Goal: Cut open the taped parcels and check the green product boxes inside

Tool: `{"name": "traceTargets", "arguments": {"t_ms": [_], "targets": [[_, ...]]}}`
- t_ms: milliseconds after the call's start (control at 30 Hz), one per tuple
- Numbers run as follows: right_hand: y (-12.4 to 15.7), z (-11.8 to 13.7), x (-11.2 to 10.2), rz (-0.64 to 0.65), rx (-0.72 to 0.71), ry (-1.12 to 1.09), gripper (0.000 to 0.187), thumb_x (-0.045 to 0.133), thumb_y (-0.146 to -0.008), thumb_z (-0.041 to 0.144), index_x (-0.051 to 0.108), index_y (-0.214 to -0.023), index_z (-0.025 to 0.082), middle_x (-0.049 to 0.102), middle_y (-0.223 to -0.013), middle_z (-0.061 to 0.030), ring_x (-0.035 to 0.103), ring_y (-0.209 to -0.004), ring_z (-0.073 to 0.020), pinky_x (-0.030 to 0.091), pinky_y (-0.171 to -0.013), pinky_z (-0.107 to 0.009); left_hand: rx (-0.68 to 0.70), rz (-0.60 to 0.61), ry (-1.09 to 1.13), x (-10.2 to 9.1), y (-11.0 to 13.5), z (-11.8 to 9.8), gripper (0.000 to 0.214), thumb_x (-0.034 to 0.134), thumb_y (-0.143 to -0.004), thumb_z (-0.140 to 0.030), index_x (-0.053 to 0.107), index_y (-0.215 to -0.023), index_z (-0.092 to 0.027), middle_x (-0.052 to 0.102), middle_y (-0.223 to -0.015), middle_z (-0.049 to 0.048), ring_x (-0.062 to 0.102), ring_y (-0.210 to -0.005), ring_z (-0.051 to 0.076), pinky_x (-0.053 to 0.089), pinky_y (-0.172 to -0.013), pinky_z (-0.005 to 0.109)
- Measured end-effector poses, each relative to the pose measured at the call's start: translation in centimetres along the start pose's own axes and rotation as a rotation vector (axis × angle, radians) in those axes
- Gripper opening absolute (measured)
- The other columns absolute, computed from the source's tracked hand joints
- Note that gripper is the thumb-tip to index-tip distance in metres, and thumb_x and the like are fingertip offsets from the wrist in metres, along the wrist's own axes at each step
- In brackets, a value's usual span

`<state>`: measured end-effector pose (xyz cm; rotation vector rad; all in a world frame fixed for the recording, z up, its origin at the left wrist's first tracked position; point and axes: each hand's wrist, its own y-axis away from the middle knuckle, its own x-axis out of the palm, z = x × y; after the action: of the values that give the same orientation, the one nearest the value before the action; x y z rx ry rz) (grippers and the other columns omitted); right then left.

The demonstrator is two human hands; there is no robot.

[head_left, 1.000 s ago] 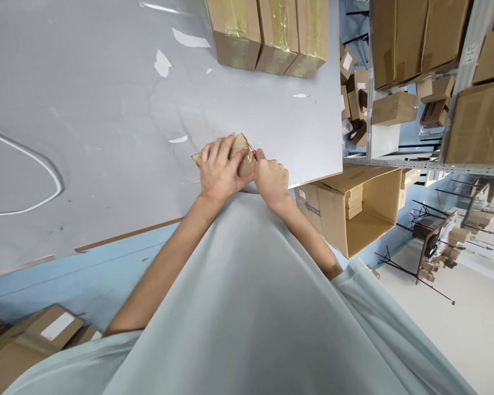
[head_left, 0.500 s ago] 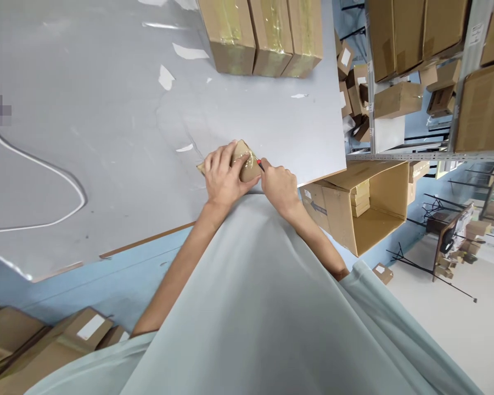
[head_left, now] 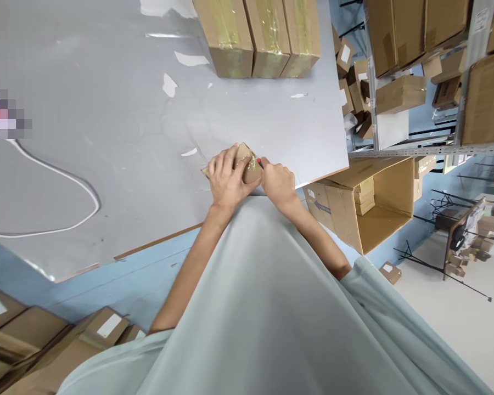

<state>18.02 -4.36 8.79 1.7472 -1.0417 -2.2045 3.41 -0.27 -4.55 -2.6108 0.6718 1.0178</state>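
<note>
A small cardboard box (head_left: 252, 172) with shiny clear tape on it rests at the near edge of the grey table (head_left: 148, 153), tilted. My left hand (head_left: 225, 178) grips it from the left, thumb and fingers spread over its faces. A closed right hand, my right hand (head_left: 279, 182), holds a slim tool with a red and black end (head_left: 260, 162) against the box's right side. Most of the tool is hidden in my fist, so its kind cannot be made out.
Three taped cardboard boxes (head_left: 267, 44) stand at the back of the table. Torn white scraps (head_left: 170, 85) and a white cable (head_left: 94, 200) lie on it. To the right, a large open carton (head_left: 337, 211) holds small boxes, below a loaded shelf (head_left: 428, 151).
The view has shifted slightly, so the surroundings sit a little differently. Both hands keep their hold on the box and the tool, with hardly any movement between them.
</note>
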Motion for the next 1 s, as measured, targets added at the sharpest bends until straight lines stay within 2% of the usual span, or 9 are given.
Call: {"name": "traceTargets", "arguments": {"t_ms": [167, 300, 467, 600, 700, 767, 833, 900, 1000], "targets": [[-0.1, -0.6, 0.4, 0.006, 0.012, 0.018, 0.042, 0.047, -0.120, 0.015, 0.065, -0.159, 0.020, 0.085, -0.132, -0.0210, 0.084, -0.127, -0.0290, 0.067, -0.107, -0.039, -0.023, 0.068, -0.019, -0.4, -0.2, -0.2, 0.066, 0.083, -0.096, -0.065, 0.073, -0.154, -0.034, 0.051, -0.186, 0.0179, 0.047, -0.171, 0.052, 0.028, -0.137, 0.077], [-0.2, -1.3, 1.2, 0.016, 0.002, 0.017, 0.041, 0.047, -0.121, 0.016, 0.066, -0.157, 0.020, 0.085, -0.133, -0.0213, 0.084, -0.128, -0.0290, 0.066, -0.107, -0.038, 0.003, 0.031, -0.032, -0.6, -0.3, 0.2, 0.065, 0.082, -0.097, -0.069, 0.074, -0.150, -0.034, 0.055, -0.183, 0.0188, 0.052, -0.167, 0.051, 0.031, -0.135, 0.076], [2.8, -2.8, 1.7, 0.103, 0.047, 0.020, 0.043, 0.042, -0.127, 0.031, 0.060, -0.165, 0.023, 0.087, -0.129, -0.0215, 0.087, -0.121, -0.0311, 0.065, -0.100, -0.037, 0.033, 0.015, -0.104, -0.6, 0.0, 0.4, 0.069, 0.082, -0.096, -0.072, 0.071, -0.153, -0.035, 0.058, -0.180, 0.0180, 0.056, -0.163, 0.049, 0.035, -0.134, 0.073], [3.7, -5.0, 1.0, 0.052, -0.064, -0.157, 0.044, 0.046, -0.127, 0.034, 0.061, -0.167, 0.027, 0.090, -0.126, -0.0150, 0.087, -0.118, -0.0324, 0.063, -0.099, -0.037, 0.018, 0.031, -0.192, -1.5, 1.3, 1.2, 0.077, 0.080, -0.095, -0.076, 0.067, -0.159, -0.034, 0.057, -0.180, 0.0198, 0.055, -0.164, 0.050, 0.036, -0.134, 0.073], [0.7, -7.2, 2.0, -0.048, -0.103, -0.443, 0.041, 0.045, -0.127, 0.036, 0.066, -0.160, 0.025, 0.091, -0.121, -0.0099, 0.089, -0.106, -0.0263, 0.062, -0.096, -0.031, -0.024, 0.032, -0.245, -3.1, 3.6, 3.2, 0.092, 0.080, -0.089, -0.083, 0.063, -0.164, -0.032, 0.058, -0.178, 0.0243, 0.053, -0.165, 0.053, 0.036, -0.134, 0.075], [-2.9, -7.9, 3.8, -0.040, -0.103, -0.643, 0.038, 0.045, -0.127, 0.036, 0.074, -0.147, 0.021, 0.091, -0.112, -0.0070, 0.087, -0.084, -0.0180, 0.062, -0.087, -0.024, -0.060, 0.031, -0.270, -4.7, 5.4, 4.7, 0.101, 0.081, -0.085, -0.085, 0.061, -0.166, -0.029, 0.057, -0.177, 0.0282, 0.053, -0.165, 0.056, 0.037, -0.133, 0.077], [-6.8, -7.5, 6.2, 0.036, -0.070, -0.758, 0.032, 0.050, -0.125, 0.032, 0.079, -0.130, 0.017, 0.088, -0.094, -0.0048, 0.080, -0.066, -0.0138, 0.059, -0.075, -0.020, -0.092, 0.026, -0.280, -6.4, 7.3, 5.7, 0.107, 0.080, -0.083, -0.086, 0.058, -0.169, -0.026, 0.055, -0.177, 0.0310, 0.051, -0.166, 0.057, 0.038, -0.132, 0.077], [-9.8, -6.3, 8.2, 0.130, -0.039, -0.853, 0.027, 0.057, -0.122, 0.031, 0.079, -0.118, 0.016, 0.081, -0.077, -0.0016, 0.075, -0.059, -0.0134, 0.056, -0.066, -0.019, -0.112, 0.013, -0.276, -8.0, 8.7, 5.8, 0.111, 0.081, -0.083, -0.083, 0.053, -0.172, -0.023, 0.055, -0.176, 0.0320, 0.049, -0.167, 0.057, 0.039, -0.133, 0.076], [-11.6, -4.1, 9.7, 0.249, -0.016, -0.979, 0.024, 0.061, -0.121, 0.033, 0.076, -0.110, 0.017, 0.073, -0.065, 0.0025, 0.073, -0.055, -0.0146, 0.054, -0.058, -0.019, -0.158, -0.004, -0.265, -9.8, 10.2, 4.8, 0.119, 0.086, -0.082, -0.077, 0.044, -0.179, -0.021, 0.056, -0.175, 0.0309, 0.052, -0.165, 0.055, 0.041, -0.134, 0.075]]}}
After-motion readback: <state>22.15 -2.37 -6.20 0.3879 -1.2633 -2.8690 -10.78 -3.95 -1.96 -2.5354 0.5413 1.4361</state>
